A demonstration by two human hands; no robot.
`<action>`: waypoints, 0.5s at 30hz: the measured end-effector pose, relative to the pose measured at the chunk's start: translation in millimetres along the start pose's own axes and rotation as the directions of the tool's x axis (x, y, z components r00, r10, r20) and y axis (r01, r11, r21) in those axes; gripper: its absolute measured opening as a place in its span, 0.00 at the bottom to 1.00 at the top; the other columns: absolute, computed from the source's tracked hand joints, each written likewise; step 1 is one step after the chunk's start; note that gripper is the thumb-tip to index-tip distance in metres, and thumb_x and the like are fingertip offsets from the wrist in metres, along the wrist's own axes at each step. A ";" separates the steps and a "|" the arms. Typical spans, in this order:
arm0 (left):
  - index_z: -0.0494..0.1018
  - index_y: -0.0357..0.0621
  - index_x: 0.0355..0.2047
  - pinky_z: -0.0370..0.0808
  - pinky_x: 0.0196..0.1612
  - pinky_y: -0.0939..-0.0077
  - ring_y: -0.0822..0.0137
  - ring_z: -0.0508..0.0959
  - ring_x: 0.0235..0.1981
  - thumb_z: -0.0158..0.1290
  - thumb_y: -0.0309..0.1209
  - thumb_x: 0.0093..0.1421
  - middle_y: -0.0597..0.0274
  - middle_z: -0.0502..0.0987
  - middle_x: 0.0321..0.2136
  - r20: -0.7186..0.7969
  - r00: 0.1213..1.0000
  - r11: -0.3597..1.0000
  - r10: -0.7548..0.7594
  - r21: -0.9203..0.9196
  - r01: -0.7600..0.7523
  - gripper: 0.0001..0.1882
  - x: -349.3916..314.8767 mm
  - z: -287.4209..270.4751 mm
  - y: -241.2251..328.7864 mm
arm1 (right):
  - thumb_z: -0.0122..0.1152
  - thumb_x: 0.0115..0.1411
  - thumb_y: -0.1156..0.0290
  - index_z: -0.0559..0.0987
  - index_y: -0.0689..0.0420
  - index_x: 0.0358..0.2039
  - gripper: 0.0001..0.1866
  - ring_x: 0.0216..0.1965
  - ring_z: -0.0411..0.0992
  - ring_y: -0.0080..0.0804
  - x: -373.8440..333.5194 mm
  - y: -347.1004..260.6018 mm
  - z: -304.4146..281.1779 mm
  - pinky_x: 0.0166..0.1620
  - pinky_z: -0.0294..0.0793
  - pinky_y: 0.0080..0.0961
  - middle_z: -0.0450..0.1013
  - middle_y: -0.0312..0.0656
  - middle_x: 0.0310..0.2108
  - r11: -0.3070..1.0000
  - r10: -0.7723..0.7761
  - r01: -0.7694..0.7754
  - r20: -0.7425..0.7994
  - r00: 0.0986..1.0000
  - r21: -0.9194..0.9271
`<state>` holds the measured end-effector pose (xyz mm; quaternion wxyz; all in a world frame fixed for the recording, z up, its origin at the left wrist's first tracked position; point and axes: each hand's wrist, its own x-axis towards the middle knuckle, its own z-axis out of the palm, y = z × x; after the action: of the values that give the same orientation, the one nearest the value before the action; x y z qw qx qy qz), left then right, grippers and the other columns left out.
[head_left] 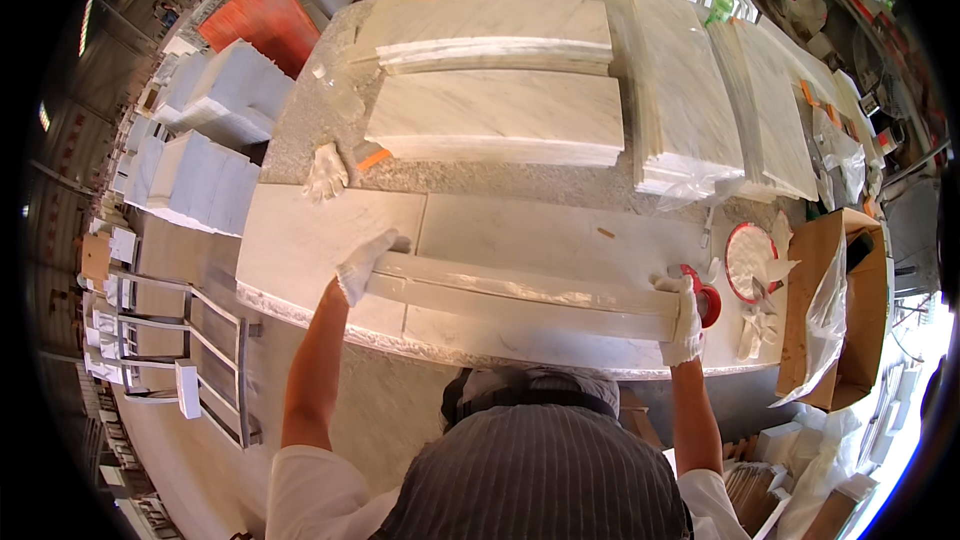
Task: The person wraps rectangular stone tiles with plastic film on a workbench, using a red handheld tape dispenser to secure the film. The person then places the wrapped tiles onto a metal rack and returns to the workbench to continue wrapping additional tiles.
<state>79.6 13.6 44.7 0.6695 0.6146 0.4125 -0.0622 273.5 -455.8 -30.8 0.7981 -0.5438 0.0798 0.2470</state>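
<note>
A long, narrow white marble strip (520, 312) lies along the near side of the slab-topped table, with shiny clear tape or film (500, 282) running along its upper side. At the strip's left end is my left hand (366, 266), in a white glove, its fingers curled over the end. My right hand (684, 316), also gloved in white, is at the right end, closed around a red tape dispenser (709, 304). Part of the dispenser is hidden by the glove. Just right of it, a red-rimmed tub of white paste (750, 258) has a scraper (776, 270) at its edge.
Stacked marble slabs (495, 112) stand beyond the strip, with more slab stacks (685, 90) to the right. A loose white glove (326, 174) lies at the left. An open cardboard box (835, 310) stands beside the table's right end. A metal frame (190, 350) is at the left.
</note>
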 end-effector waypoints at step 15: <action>0.75 0.42 0.48 0.74 0.50 0.71 0.68 0.76 0.46 0.45 0.38 0.66 0.60 0.77 0.44 0.157 0.985 0.990 -0.077 -0.106 0.094 0.17 -8.7 -16.0 -26.3 | 0.43 0.72 0.54 0.73 0.56 0.27 0.22 0.44 0.66 0.31 -32.2 7.2 7.4 0.56 0.63 0.35 0.71 0.42 0.36 0.971 -0.238 0.238 -0.035 0.971 -0.016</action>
<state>50.7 17.6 31.4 0.7295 0.5510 0.3888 -0.1143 241.2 -457.0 -21.1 0.8170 -0.5587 0.0271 0.1400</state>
